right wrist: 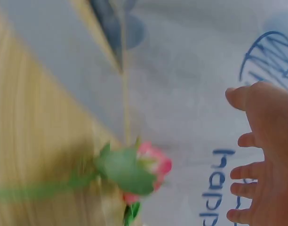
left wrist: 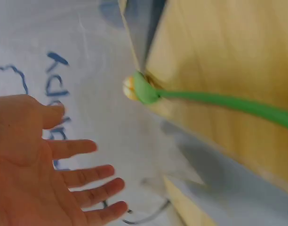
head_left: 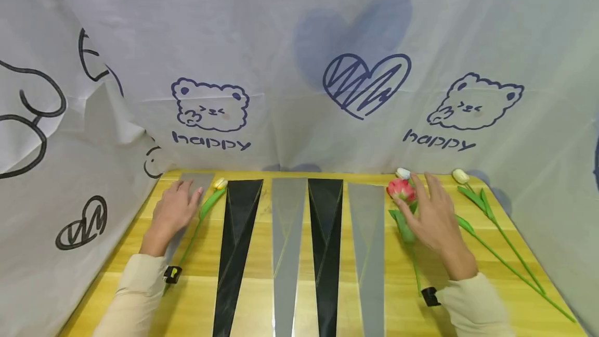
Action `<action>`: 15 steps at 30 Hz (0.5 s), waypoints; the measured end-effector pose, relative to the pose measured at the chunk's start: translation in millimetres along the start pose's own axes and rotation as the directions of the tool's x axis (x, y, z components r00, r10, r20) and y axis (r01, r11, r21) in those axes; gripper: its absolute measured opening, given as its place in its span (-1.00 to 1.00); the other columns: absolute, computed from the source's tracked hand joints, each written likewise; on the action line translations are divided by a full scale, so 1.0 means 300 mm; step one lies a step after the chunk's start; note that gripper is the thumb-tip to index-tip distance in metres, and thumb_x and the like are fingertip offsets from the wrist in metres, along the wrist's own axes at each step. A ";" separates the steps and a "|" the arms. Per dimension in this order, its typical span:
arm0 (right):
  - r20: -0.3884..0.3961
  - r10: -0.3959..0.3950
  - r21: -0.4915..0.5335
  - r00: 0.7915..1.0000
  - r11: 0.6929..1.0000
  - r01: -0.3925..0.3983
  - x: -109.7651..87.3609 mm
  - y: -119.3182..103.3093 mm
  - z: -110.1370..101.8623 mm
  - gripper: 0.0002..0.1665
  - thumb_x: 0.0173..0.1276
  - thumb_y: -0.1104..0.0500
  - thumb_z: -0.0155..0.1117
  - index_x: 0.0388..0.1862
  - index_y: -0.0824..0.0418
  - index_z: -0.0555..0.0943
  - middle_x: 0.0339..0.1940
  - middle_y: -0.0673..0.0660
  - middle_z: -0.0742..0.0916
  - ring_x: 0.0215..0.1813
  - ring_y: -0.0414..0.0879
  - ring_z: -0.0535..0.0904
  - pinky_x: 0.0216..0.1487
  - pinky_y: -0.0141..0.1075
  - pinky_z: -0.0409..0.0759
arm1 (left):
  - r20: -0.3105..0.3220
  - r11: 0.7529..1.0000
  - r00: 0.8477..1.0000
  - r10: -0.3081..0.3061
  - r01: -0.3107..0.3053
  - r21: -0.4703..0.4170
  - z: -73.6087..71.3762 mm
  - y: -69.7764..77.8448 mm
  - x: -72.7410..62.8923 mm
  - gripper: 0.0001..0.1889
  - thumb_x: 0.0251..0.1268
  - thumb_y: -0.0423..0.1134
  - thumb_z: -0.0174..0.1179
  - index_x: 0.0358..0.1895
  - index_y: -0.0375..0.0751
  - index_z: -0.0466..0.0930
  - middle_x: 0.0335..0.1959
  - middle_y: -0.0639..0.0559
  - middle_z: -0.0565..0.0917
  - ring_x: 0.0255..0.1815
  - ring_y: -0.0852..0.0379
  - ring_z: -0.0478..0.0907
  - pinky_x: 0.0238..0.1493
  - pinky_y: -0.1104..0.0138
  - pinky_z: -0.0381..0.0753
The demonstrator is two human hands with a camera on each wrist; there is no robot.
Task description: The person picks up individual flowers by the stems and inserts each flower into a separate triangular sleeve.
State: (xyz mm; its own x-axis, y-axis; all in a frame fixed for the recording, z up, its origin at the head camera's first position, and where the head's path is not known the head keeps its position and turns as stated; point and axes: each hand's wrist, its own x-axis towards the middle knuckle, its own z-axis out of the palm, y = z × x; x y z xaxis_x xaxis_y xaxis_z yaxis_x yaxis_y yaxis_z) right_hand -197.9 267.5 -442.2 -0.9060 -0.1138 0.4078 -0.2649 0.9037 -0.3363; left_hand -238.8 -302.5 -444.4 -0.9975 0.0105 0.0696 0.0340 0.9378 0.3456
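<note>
My left hand (head_left: 174, 211) hovers at the table's left side with its fingers loosely extended and nothing in them. Just right of it lies a yellow-white tulip (head_left: 220, 184) with a green leaf and stem; the left wrist view shows this tulip (left wrist: 145, 92) apart from the spread fingers. Over the right side, my right hand (head_left: 432, 222) is held palm down, fingers spread. Beside its thumb is a pink-red flower (head_left: 401, 190) on a leafy stem. The right wrist view has the flower (right wrist: 156, 165) apart from the bare fingers. A whitish tulip bud (head_left: 402, 173) shows behind the fingertips, its stem hidden.
Long flat tapering strips, black (head_left: 238, 222) and grey (head_left: 285, 222), lie lengthwise across the wooden table (head_left: 252, 295). Another grey strip (head_left: 175, 246) runs under the left hand. A cream tulip (head_left: 460, 176) and a long green stem (head_left: 519, 267) lie far right. Printed cloth (head_left: 281, 66) hangs behind.
</note>
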 end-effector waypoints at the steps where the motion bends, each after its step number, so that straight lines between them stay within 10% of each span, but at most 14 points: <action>1: -0.027 -0.005 0.021 1.000 1.000 0.006 -0.004 -0.018 0.005 -0.16 0.54 -0.11 0.20 0.58 0.31 0.24 0.51 0.55 0.26 0.47 0.54 0.17 0.32 0.48 0.12 | 0.028 0.999 0.999 -0.031 0.032 -0.007 0.001 -0.018 -0.004 -0.31 0.71 0.07 -0.27 0.54 -0.49 0.15 0.46 -0.61 0.14 0.37 -0.65 0.15 0.23 -0.41 0.27; 15: 0.029 -0.163 0.309 0.986 0.940 0.146 0.036 -0.546 0.164 -0.45 0.46 0.08 0.38 0.33 0.27 0.50 0.18 0.27 0.59 0.10 0.16 0.59 0.03 0.04 0.61 | 0.187 0.966 0.948 -0.257 0.258 0.021 0.037 -0.194 -0.015 -0.30 0.51 0.07 0.14 0.13 -0.73 0.40 0.08 -0.75 0.22 0.12 -0.73 0.22 -0.09 -0.33 0.41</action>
State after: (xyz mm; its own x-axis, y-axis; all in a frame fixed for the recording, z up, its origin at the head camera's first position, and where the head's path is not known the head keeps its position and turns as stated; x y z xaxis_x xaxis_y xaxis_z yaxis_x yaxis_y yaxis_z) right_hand -180.6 97.9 -424.4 -0.8599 -0.2718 0.4320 -0.4834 0.7053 -0.5185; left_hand -237.0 -353.2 -475.2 -0.9661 -0.1664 -0.1975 -0.2256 0.9159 0.3319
